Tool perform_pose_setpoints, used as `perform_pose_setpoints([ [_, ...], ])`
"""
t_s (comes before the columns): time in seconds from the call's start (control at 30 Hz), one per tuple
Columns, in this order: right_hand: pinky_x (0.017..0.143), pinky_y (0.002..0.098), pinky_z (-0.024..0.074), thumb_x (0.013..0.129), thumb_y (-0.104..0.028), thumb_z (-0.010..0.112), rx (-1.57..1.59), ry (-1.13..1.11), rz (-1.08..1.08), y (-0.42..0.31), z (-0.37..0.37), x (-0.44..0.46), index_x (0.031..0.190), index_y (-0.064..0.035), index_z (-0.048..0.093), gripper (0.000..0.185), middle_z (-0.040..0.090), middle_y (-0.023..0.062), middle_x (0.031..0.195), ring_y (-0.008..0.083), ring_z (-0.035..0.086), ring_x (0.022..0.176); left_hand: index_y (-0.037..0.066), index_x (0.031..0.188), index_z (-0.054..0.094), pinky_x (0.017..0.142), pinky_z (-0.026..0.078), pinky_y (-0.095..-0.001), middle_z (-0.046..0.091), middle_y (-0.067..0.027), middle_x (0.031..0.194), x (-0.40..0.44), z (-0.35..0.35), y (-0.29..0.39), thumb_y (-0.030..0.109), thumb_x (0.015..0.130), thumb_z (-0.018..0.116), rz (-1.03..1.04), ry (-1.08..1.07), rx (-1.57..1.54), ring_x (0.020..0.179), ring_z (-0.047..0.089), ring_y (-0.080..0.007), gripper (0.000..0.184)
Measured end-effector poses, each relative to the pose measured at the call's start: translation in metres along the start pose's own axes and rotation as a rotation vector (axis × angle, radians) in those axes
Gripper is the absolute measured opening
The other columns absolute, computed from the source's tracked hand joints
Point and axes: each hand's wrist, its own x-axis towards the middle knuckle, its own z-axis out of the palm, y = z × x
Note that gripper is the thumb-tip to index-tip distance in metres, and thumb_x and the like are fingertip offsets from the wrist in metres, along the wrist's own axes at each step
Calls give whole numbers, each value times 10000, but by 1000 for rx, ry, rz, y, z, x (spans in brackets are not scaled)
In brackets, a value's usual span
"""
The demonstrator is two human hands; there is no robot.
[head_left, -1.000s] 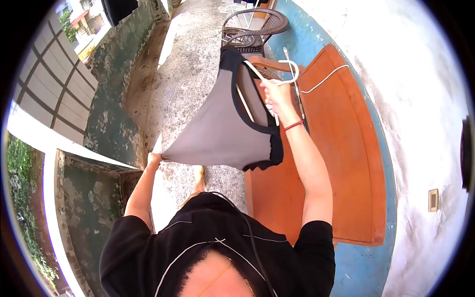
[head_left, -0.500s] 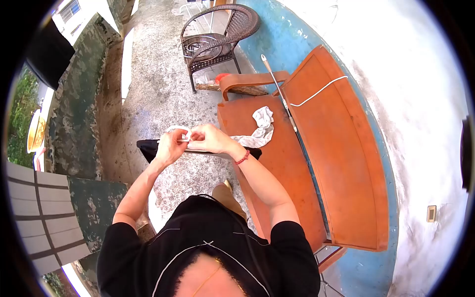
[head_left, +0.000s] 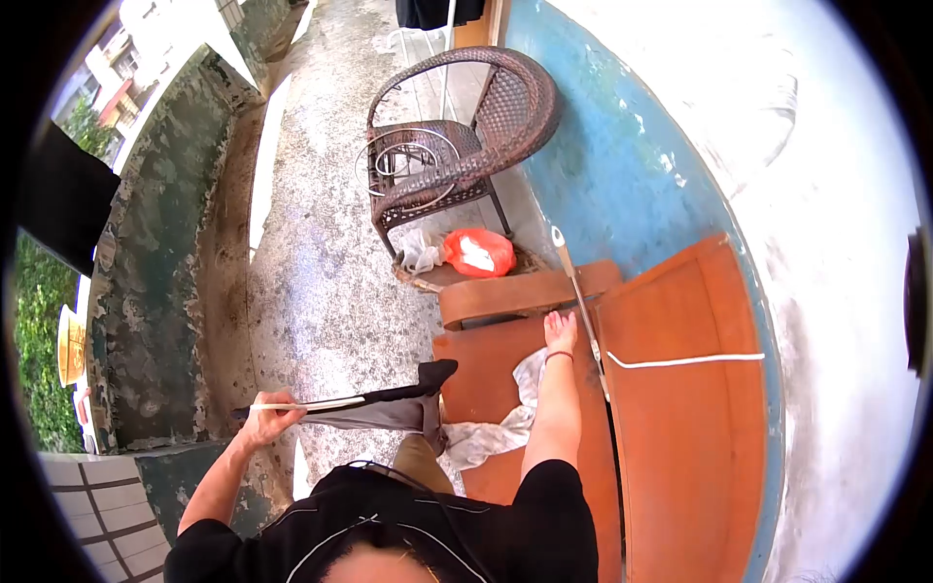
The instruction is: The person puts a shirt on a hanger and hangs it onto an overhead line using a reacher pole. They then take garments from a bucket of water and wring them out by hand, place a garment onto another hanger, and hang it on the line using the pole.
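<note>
Left hand [head_left: 275, 418] pinches a white hanger [head_left: 335, 403], grey garment [head_left: 387, 416] right of it; right hand [head_left: 561, 331] spread near a pole [head_left: 573, 279].

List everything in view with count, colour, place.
garment: one, grey-black, lower left
hanger: one, white, in garment
bench: one, orange, right
cloth: one, whitish, on bench
pole: one, pale, along bench
strip: one, white, across backrest
wicker chair: one, brown, beyond bench
rings: multiple, silvery, on chair
bags: two, red and whitish, by chair
dark cloths: two, black, left and top
bowl: one, yellow, left
low wall: one, green, left
wall: one, blue-white, right
floor: one, grey, centre
left hand: one, bare, gripping hanger
right hand: one, bare, open over bench
shirt: one, black, bottom
</note>
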Motion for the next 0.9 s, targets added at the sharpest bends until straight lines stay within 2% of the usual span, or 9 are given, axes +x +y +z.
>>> perform_pose_setpoints([
  [0.07, 953, 415, 383, 844, -449, 527, 114, 99, 11, -15, -6, 66, 1340, -63, 239, 691, 330, 197, 1280, 295, 400, 1138, 0, 665, 597, 469, 369, -281, 517, -49, 524, 27, -10, 9, 196, 730, 665, -80, -62, 57, 502, 465, -111, 218],
  [0.13, 782, 391, 498, 844, -455, 518, 123, 290, 0, -31, -10, 115, 1248, -77, 345, 579, 410, 209, 1189, 274, 511, 972, 10, 671, 597, 460, 386, -293, 510, -72, 513, 49, -19, 3, 237, 719, 670, -101, -110, 114, 462, 479, -148, 243],
  [0.17, 653, 358, 515, 843, -465, 512, 133, 286, -32, -35, -8, 127, 1166, -81, 428, 509, 507, 159, 1056, 237, 547, 853, 13, 666, 588, 454, 378, -297, 509, -78, 514, 58, -22, 7, 245, 723, 673, -116, -129, 111, 457, 483, -158, 254],
  [0.2, 591, 330, 491, 840, -467, 513, 225, 98, -4, -39, -17, 148, 1045, -94, 518, 426, 553, 74, 850, 211, 545, 738, 12, 658, 573, 448, 369, -308, 500, -85, 509, 68, -26, 5, 248, 722, 682, -89, -165, 162, 455, 485, -171, 267],
  [0.27, 566, 320, 465, 846, -392, 526, 194, 368, -17, -49, -2, 158, 894, -91, 554, 306, 509, 19, 664, 198, 508, 627, 16, 645, 560, 446, 365, -318, 491, -95, 506, 88, -31, 11, 246, 722, 686, -88, -191, 186, 453, 483, -196, 274],
  [0.43, 573, 354, 435, 830, -195, 509, 392, 448, 36, -50, -41, 190, 788, -68, 518, 135, 481, 53, 621, 200, 478, 580, 22, 632, 537, 436, 353, -312, 477, -94, 500, 127, -44, 4, 193, 685, 706, -50, -155, 264, 438, 446, -221, 246],
  [0.53, 577, 353, 442, 820, -186, 489, 600, 553, -103, -64, -31, 175, 719, -51, 506, 170, 516, 78, 659, 210, 522, 614, 15, 640, 536, 431, 344, -295, 458, -85, 494, 146, -70, 15, 154, 678, 698, -49, -130, 277, 426, 419, -184, 217],
  [0.67, 622, 358, 458, 817, -174, 492, 187, 612, -215, -65, -36, 151, 772, -17, 550, 173, 562, 101, 719, 232, 551, 663, 7, 618, 523, 428, 328, -270, 421, -50, 484, 167, -105, 6, 154, 675, 680, 7, -40, 259, 439, 392, -103, 222],
  [0.9, 690, 360, 481, 810, -157, 509, -1153, 995, -354, -42, -46, 160, 845, 33, 618, 222, 634, 156, 820, 269, 602, 747, 16, 600, 503, 437, 298, -274, 436, -32, 486, 227, -146, -34, 184, 720, 621, 214, 53, 192, 454, 378, -102, 238],
])
